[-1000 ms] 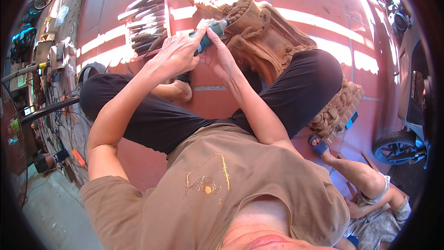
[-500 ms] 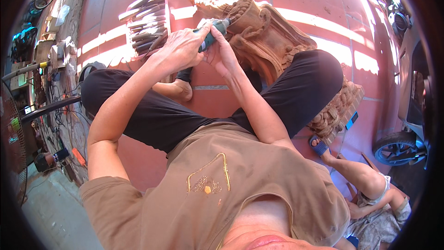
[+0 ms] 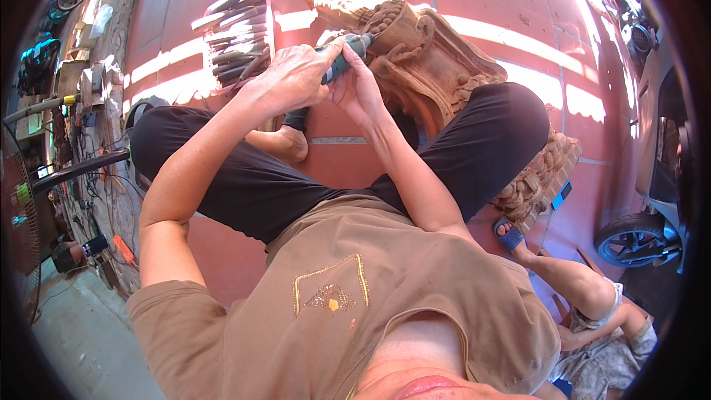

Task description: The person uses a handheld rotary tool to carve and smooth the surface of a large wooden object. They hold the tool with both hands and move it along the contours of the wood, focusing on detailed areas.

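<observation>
Brown shirt (image 3: 415, 281), one, nearest us; dark trousers (image 3: 485, 133), knees spread wide.

Left hand (image 3: 292, 78), one: fingers curled closed around the green power tool (image 3: 358, 45). Right hand (image 3: 360, 95), one: half open, thumb side against the same tool; its far fingers are hidden, so we cannot tell how firmly it grips.

The tool lies between both hands, nose toward the beaded end of a large carved wooden piece (image 3: 444, 67); contact we cannot confirm. In our judgement, a loose right-hand hold or uneven grain could let the tip skid and score the ornament; a knock from the adjacent knee could shift the piece.

Bare foot (image 3: 289, 144), one, below the hands: exposed, we judge, should the tool drop.

Farther out: dark hand tools (image 3: 241, 41) in a row, left of the carving.
</observation>
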Tool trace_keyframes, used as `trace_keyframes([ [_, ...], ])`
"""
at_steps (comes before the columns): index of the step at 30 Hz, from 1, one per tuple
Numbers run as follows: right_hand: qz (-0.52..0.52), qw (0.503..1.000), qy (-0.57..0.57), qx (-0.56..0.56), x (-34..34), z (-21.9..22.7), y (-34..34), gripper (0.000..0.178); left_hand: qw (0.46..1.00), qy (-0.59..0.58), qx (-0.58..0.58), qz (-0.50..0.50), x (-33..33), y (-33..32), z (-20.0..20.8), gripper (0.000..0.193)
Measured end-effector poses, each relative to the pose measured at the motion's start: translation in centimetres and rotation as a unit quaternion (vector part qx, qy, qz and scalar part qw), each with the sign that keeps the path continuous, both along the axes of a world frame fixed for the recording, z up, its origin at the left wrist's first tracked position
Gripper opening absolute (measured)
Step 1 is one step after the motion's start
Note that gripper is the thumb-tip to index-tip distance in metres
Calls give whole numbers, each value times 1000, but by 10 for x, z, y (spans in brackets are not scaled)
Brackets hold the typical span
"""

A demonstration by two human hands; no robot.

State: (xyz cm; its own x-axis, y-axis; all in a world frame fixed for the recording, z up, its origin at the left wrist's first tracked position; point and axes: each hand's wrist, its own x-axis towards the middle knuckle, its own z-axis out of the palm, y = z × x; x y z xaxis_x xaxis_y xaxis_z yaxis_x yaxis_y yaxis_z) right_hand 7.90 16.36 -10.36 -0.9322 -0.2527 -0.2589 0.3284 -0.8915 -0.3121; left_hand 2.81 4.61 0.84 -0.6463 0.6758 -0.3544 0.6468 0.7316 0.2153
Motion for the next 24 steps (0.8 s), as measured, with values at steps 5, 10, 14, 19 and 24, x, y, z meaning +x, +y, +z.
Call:
trace_keyframes([
  [5,4,1000,-4,-6,-1,0,-2,37,1000,-4,1,9,0,-1,3,79],
  [10,-3,1000,-3,-14,-3,-2,-4,37,1000,-11,-12,18,0,0,8,78],
  [14,-1,1000,-8,-1,-2,2,-2,37,1000,1,1,14,2,-2,7,78],
  [19,-9,1000,-6,10,-2,6,0,37,1000,-6,-9,17,1,2,8,78],
  [24,-2,1000,-8,21,-4,-3,-1,38,1000,9,11,17,-1,1,1,79],
])
